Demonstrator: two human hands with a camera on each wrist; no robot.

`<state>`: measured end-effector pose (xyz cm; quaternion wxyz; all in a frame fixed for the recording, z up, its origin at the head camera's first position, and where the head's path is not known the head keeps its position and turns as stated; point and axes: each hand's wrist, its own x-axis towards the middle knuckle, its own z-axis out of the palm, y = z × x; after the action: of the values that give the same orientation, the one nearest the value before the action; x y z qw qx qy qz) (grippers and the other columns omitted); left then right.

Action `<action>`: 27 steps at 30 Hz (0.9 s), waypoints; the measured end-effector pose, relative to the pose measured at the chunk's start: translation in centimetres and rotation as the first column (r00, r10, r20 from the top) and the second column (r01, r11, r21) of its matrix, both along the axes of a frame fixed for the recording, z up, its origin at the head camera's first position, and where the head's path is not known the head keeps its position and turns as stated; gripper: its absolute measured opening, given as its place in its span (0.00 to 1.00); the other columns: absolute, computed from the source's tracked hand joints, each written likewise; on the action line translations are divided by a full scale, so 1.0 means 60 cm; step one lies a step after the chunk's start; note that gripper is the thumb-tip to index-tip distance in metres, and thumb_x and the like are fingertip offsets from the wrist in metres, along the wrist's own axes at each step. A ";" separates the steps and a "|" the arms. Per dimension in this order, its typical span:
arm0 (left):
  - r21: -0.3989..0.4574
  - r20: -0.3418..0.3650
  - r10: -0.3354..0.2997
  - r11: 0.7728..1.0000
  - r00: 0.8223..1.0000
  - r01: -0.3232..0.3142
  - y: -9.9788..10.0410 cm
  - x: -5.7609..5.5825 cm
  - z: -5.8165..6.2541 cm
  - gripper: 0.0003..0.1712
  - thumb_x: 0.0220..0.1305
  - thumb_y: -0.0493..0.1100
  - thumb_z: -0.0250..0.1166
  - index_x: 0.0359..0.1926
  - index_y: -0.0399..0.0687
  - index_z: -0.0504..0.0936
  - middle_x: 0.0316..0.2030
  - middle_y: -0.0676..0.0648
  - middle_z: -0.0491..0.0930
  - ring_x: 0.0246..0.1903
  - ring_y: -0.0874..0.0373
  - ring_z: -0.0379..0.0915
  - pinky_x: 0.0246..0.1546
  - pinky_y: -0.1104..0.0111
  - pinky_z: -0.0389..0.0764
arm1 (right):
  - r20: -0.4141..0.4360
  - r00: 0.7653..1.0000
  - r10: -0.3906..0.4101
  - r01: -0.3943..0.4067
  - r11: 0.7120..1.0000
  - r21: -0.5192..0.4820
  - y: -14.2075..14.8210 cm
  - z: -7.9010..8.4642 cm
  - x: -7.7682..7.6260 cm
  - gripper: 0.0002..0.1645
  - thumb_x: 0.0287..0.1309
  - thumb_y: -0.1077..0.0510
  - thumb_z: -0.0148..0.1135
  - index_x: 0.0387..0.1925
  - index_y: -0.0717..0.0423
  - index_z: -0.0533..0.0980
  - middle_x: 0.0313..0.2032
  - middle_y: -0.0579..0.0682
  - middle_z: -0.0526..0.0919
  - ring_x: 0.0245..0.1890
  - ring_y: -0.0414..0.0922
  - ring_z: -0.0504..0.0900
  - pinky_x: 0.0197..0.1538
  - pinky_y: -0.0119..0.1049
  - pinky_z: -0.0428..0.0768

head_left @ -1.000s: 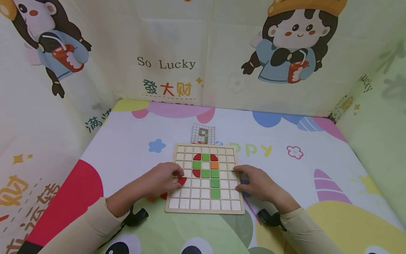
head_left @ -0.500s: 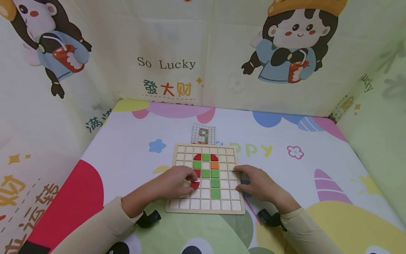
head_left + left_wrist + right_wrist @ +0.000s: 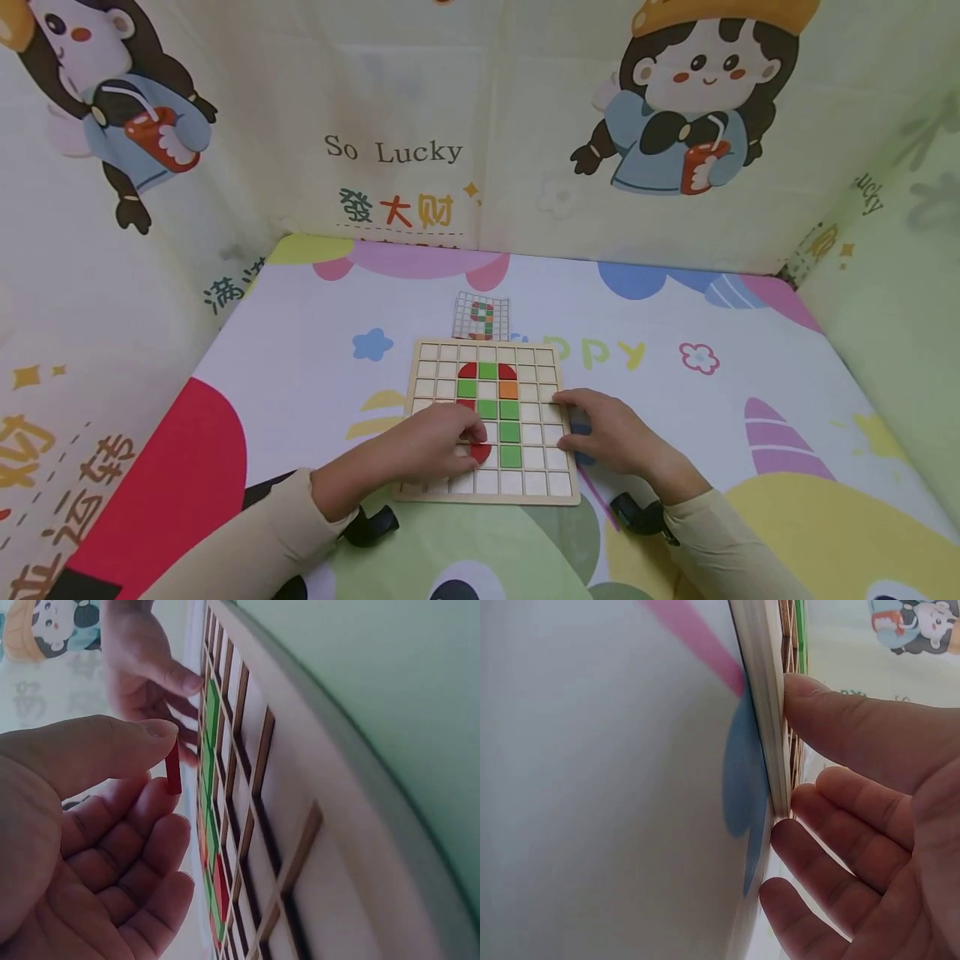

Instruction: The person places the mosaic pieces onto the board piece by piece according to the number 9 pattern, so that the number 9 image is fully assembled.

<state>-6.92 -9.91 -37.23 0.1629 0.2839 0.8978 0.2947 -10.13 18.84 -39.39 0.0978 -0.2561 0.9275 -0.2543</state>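
My left hand (image 3: 435, 443) is over the lower left part of the wooden grid board (image 3: 558, 484), pinching a red round-edged tile (image 3: 481, 454) between thumb and finger. Seen edge-on in the left wrist view, that red tile (image 3: 173, 769) stands just off the board's face. Green tiles (image 3: 510, 433), an orange tile (image 3: 507, 390) and red rounded tiles (image 3: 507, 372) fill several cells; one red tile is partly hidden by my left hand. At the board's right edge rests my right hand (image 3: 618, 433), its thumb and fingers touching the frame, as the right wrist view also shows.
Behind the board lies a small pattern card (image 3: 481, 317) with a coloured grid figure. A colourful printed cloth (image 3: 637, 317) covers the table, and printed curtains (image 3: 525, 167) enclose it. Each wrist wears a black camera mount (image 3: 371, 527).
From the board's left side, my left hand has moved right and toward the near edge, carrying the red tile over the lower cells. My right hand has stayed at the right edge.
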 end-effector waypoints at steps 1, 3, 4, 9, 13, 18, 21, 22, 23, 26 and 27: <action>-0.003 -0.002 -0.007 1.000 1.000 0.007 0.003 0.001 0.000 0.08 0.59 0.38 0.72 0.38 0.47 0.83 0.33 0.58 0.77 0.36 0.61 0.71 0.43 0.67 0.77 | 0.001 1.000 -0.001 0.001 1.000 0.001 0.000 0.000 0.000 0.32 0.53 0.57 0.75 0.60 0.61 0.76 0.58 0.57 0.79 0.60 0.58 0.75 0.61 0.56 0.72; -0.004 0.004 -0.016 1.000 1.000 0.016 0.007 0.002 -0.002 0.08 0.59 0.38 0.72 0.39 0.48 0.83 0.33 0.59 0.77 0.36 0.62 0.71 0.42 0.69 0.78 | 0.003 1.000 -0.002 0.002 1.000 0.003 -0.001 0.000 0.000 0.33 0.53 0.57 0.75 0.60 0.61 0.76 0.58 0.57 0.79 0.60 0.57 0.75 0.61 0.56 0.72; -0.004 0.006 -0.021 1.000 1.000 0.021 0.009 0.003 -0.003 0.07 0.59 0.38 0.72 0.38 0.48 0.83 0.33 0.59 0.77 0.36 0.62 0.72 0.42 0.69 0.78 | 0.005 1.000 -0.003 0.003 1.000 0.005 -0.001 0.000 0.000 0.33 0.53 0.57 0.75 0.60 0.61 0.76 0.58 0.57 0.79 0.60 0.57 0.75 0.61 0.56 0.72; -0.013 0.007 -0.046 0.999 0.999 0.046 0.021 0.003 -0.007 0.07 0.60 0.39 0.72 0.39 0.49 0.83 0.32 0.61 0.76 0.35 0.66 0.71 0.41 0.72 0.77 | 0.012 1.000 -0.008 0.008 1.000 0.014 -0.001 0.000 -0.001 0.33 0.53 0.57 0.75 0.60 0.61 0.76 0.58 0.57 0.79 0.60 0.57 0.75 0.62 0.56 0.71; -0.021 0.012 -0.063 0.998 0.998 0.063 0.029 0.004 -0.006 0.06 0.61 0.39 0.71 0.39 0.49 0.83 0.32 0.61 0.77 0.34 0.67 0.71 0.41 0.73 0.77 | 0.014 1.000 -0.009 0.009 1.000 0.016 -0.001 -0.001 -0.002 0.33 0.53 0.58 0.75 0.60 0.61 0.76 0.58 0.57 0.79 0.60 0.57 0.75 0.62 0.56 0.71; -0.033 0.015 -0.082 0.996 0.997 0.082 0.037 0.007 -0.006 0.05 0.62 0.39 0.70 0.40 0.49 0.84 0.34 0.61 0.78 0.36 0.67 0.71 0.42 0.73 0.77 | 0.020 1.000 -0.015 0.014 1.000 0.011 -0.001 -0.001 -0.002 0.33 0.53 0.58 0.75 0.60 0.61 0.76 0.58 0.57 0.79 0.60 0.57 0.75 0.62 0.56 0.71; -0.036 0.010 -0.098 0.994 0.995 0.099 0.041 0.008 -0.007 0.05 0.62 0.39 0.70 0.40 0.49 0.84 0.35 0.60 0.78 0.36 0.67 0.71 0.43 0.73 0.76 | 0.018 1.000 -0.014 0.014 1.000 0.008 -0.001 -0.001 -0.002 0.33 0.53 0.58 0.75 0.60 0.61 0.76 0.58 0.57 0.79 0.60 0.57 0.75 0.62 0.56 0.71; -0.038 0.003 -0.105 0.994 0.994 0.105 0.042 0.009 -0.008 0.05 0.62 0.39 0.69 0.40 0.49 0.84 0.35 0.60 0.78 0.36 0.67 0.71 0.43 0.73 0.76 | 0.017 1.000 -0.013 0.013 1.000 0.007 -0.001 -0.001 -0.002 0.33 0.53 0.58 0.75 0.60 0.61 0.76 0.58 0.57 0.79 0.60 0.57 0.75 0.62 0.56 0.71; -0.038 0.000 -0.109 0.993 0.994 0.109 0.042 0.009 -0.008 0.06 0.62 0.39 0.70 0.40 0.49 0.84 0.35 0.60 0.78 0.36 0.67 0.71 0.43 0.73 0.76 | 0.015 1.000 -0.011 0.011 1.000 0.007 -0.001 -0.001 -0.002 0.32 0.53 0.58 0.75 0.60 0.60 0.76 0.58 0.57 0.79 0.60 0.57 0.76 0.62 0.56 0.71; -0.035 -0.010 -0.121 0.992 0.993 0.120 0.045 0.011 -0.012 0.06 0.62 0.40 0.70 0.40 0.49 0.84 0.35 0.60 0.78 0.36 0.68 0.71 0.42 0.74 0.76 | 0.012 1.000 -0.009 0.009 1.000 0.005 -0.001 -0.001 -0.001 0.33 0.53 0.58 0.75 0.60 0.61 0.76 0.58 0.57 0.79 0.60 0.57 0.75 0.62 0.56 0.71; -0.034 -0.013 -0.124 0.992 0.992 0.123 0.045 0.012 -0.013 0.06 0.61 0.40 0.70 0.40 0.49 0.84 0.35 0.60 0.78 0.36 0.68 0.71 0.42 0.74 0.76 | 0.011 1.000 -0.008 0.008 1.000 0.005 -0.002 -0.001 -0.001 0.33 0.53 0.58 0.76 0.60 0.61 0.76 0.58 0.57 0.79 0.60 0.57 0.75 0.62 0.56 0.71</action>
<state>-6.21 -7.19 -38.01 0.1789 0.3383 0.8845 0.2669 -10.20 18.74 -39.47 0.1024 -0.2509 0.9285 -0.2538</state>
